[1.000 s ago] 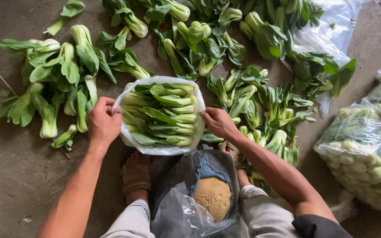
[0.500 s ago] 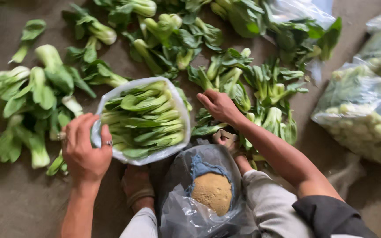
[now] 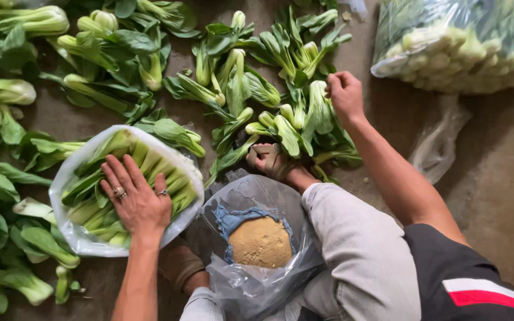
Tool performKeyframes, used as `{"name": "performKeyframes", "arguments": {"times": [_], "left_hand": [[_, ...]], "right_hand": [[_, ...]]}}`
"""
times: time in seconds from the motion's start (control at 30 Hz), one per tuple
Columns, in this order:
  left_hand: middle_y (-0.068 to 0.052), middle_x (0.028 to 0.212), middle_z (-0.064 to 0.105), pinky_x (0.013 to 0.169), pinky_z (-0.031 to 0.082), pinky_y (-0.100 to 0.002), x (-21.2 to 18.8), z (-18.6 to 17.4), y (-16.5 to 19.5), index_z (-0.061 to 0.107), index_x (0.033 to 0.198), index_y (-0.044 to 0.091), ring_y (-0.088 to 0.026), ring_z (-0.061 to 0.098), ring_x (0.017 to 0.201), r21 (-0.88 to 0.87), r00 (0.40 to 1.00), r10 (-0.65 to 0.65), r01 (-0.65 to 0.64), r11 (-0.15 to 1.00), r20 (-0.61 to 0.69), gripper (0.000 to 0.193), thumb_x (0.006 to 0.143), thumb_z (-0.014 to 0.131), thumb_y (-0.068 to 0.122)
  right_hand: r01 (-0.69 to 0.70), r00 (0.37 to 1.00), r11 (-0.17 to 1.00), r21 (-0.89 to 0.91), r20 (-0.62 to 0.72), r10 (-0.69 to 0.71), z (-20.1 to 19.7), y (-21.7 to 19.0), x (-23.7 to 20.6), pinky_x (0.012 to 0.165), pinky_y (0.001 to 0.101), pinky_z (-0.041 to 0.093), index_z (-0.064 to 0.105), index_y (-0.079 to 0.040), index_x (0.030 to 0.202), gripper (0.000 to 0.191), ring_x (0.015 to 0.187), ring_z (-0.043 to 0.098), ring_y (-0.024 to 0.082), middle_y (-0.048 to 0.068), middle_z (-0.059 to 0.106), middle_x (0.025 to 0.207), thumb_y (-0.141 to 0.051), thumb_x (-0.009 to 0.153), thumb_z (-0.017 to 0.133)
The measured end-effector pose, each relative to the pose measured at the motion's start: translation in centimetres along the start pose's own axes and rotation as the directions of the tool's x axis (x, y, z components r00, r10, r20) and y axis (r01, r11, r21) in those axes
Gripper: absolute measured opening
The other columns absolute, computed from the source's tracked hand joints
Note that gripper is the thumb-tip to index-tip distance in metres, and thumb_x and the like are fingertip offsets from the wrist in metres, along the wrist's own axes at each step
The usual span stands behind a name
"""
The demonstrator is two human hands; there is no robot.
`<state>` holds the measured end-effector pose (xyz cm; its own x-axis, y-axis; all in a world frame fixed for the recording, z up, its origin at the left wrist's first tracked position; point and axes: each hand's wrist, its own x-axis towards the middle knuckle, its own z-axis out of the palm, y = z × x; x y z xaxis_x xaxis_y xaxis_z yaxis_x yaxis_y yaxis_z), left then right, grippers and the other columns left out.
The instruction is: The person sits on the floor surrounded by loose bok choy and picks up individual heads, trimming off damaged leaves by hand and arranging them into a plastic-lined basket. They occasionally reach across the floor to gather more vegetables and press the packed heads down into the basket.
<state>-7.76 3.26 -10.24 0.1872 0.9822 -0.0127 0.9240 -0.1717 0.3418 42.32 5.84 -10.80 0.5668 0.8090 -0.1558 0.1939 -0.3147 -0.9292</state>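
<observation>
Green bok choy heads (image 3: 251,83) lie loose over the grey concrete floor (image 3: 507,178), covering the upper and left parts of the view, leaves and pale stalks pointing in mixed directions. At the upper right, a large clear plastic sack (image 3: 465,41) packed with more bok choy lies on its side, well apart from the loose pile. A crumpled empty clear bag (image 3: 441,139) lies just below that sack.

Between the person's knees sits an open plastic bag (image 3: 257,261) holding a blue cloth and a round tan mass (image 3: 260,242); its contents cannot be identified further. This bag touches the grey trouser leg (image 3: 358,249) on its right side.

Left of that bag lies the packed bok choy bundle (image 3: 120,178), stalks aligned side by side inside a clear plastic wrap whose edge rings the bundle. More loose heads surround it on the left and above.

The left hand (image 3: 135,199) rests flat on top of the bundle, fingers spread, not closed around anything; two rings show on the fingers. The right hand (image 3: 345,92) reaches into the loose pile at the upper centre, fingers curled closed at a leafy head; whether it grips the head cannot be determined. A bare foot (image 3: 272,160) rests among the stalks below that hand.
</observation>
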Motion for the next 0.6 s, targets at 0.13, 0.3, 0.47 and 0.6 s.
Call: {"name": "performKeyframes", "arguments": {"times": [0.13, 0.3, 0.47, 0.6], "left_hand": [[-0.029, 0.173, 0.01, 0.133, 0.009, -0.059, -0.5, 1.7, -0.4, 0.02, 0.166, -0.005, -0.046, 0.01, 0.162, 0.064, 1.0, -0.001, 0.0, 0.998, 0.011, 0.075, 0.113, 0.042, 0.043], [-0.028, 0.175, 0.008, 0.135, 0.008, -0.06, -0.6, 2.7, -0.5, 0.016, 0.168, -0.003, -0.045, 0.007, 0.165, 0.086, 1.0, 0.008, -0.011, 0.996, 0.028, 0.073, 0.114, 0.04, 0.04], [-0.031, 0.172, 0.014, 0.13, 0.006, -0.062, -0.1, 1.5, 0.2, 0.016, 0.165, -0.006, -0.047, 0.011, 0.161, -0.002, 0.996, -0.019, 0.019, 1.0, 0.09, 0.076, 0.109, 0.045, 0.035], [-0.031, 0.169, 0.026, 0.13, 0.005, -0.064, 1.4, 0.4, 1.4, 0.026, 0.159, -0.002, -0.044, 0.021, 0.16, 0.312, 0.975, -0.131, 0.07, 0.947, 0.18, 0.066, 0.11, 0.05, 0.035]], "right_hand": [[-0.012, 0.997, 0.991, 0.136, 0.071, 0.002, 4.4, 1.0, -1.0, 0.064, 0.0255, 0.054, 0.067, 0.0, 0.097, 0.022, 0.071, 0.066, 0.009, 0.001, 0.066, 0.083, -0.021, 0.104, 0.064], [0.169, 0.887, 0.985, 0.044, 0.428, -0.172, 14.9, -1.3, -4.9, 0.066, 0.0351, 0.052, 0.068, -0.005, 0.103, 0.038, 0.071, 0.063, 0.019, 0.01, 0.068, 0.078, -0.039, 0.106, 0.049], [0.295, 0.705, 0.947, -0.126, 0.698, -0.127, 21.5, -4.9, -12.3, 0.071, 0.0543, 0.054, 0.043, -0.008, 0.136, 0.075, 0.087, 0.07, 0.043, 0.023, 0.068, 0.107, -0.069, 0.094, 0.041], [0.292, 0.714, 0.948, -0.123, 0.688, -0.131, 24.5, -6.6, -15.7, 0.062, 0.0543, 0.056, 0.034, -0.005, 0.143, 0.084, 0.081, 0.07, 0.044, 0.029, 0.064, 0.112, -0.069, 0.089, 0.044]]}}
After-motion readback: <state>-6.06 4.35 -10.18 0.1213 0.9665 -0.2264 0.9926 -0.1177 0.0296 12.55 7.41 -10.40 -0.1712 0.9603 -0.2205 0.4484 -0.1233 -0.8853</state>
